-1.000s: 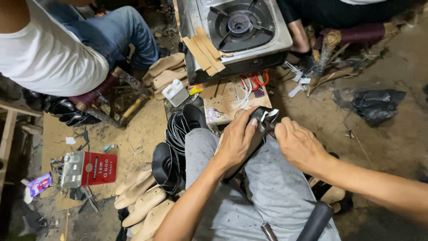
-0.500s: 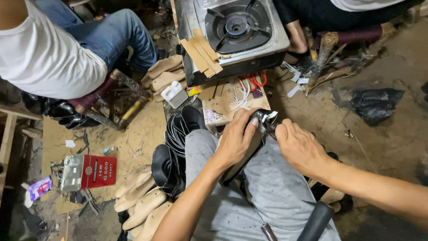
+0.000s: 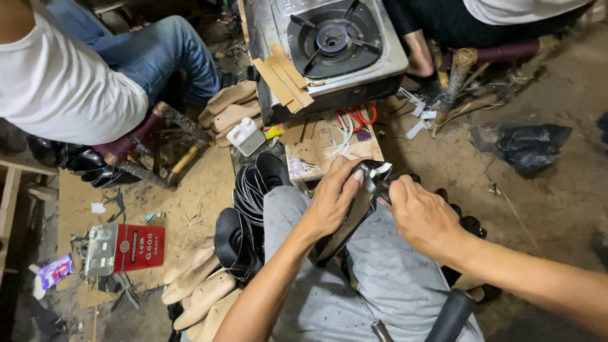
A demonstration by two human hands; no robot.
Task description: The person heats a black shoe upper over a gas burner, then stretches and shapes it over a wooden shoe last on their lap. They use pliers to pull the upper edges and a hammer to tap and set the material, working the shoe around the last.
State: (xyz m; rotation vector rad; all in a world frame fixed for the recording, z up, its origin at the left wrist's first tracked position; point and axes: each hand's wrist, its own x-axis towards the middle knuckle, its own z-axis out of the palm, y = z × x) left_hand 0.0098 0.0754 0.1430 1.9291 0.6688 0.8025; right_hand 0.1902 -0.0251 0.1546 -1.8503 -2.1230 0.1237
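Gripping a glossy black leather shoe upper stretched on its form (image 3: 364, 190), the left hand (image 3: 332, 199) wraps its fingers tight round the near side while the right hand (image 3: 421, 215) pinches closed on the far edge, at the white-lined top end. That black piece sits above the person's lap, over the grey speckled trousers (image 3: 386, 272). Its long axis runs on a slant, with the upper end pointing away toward the square steel single-burner gas stove (image 3: 335, 44) and the lower end reaching down and left between the knees. Just beyond the hands lies a cardboard sheet with white cords and red-handled scissors (image 3: 358, 117). To the left stand a stack of black ribbed soles (image 3: 250, 190), pale wooden shoe forms (image 3: 202, 288) and a red rectangular tin (image 3: 126, 247). A seated person in a white shirt and blue jeans (image 3: 82, 82) occupies the upper left.
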